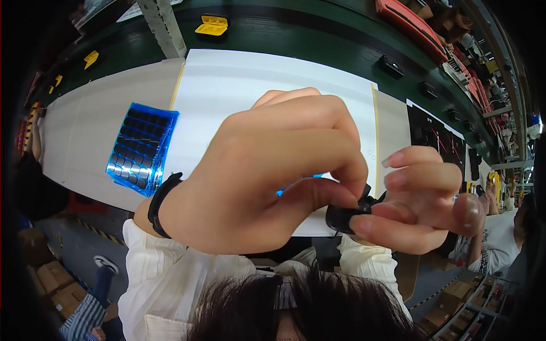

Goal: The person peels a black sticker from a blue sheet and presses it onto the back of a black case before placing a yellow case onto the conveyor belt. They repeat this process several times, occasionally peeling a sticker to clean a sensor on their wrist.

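My left hand (pixel 267 170) and my right hand (pixel 424 204) are raised close to the camera, above the white work surface (pixel 239 79). Both pinch one small black part (pixel 344 217) between their fingertips. The left thumb and forefinger grip its top; the right fingers close on it from the right. A black band (pixel 162 202) circles my left wrist. A sliver of something blue (pixel 284 190) shows behind the left hand, mostly hidden.
A blue tray (pixel 139 148) with several dark round parts lies on the table to the left. A yellow case (pixel 211 25) and black cases (pixel 391 65) sit on the green belt behind. Cardboard boxes (pixel 54 278) are on the floor; another person (pixel 500 233) sits at right.
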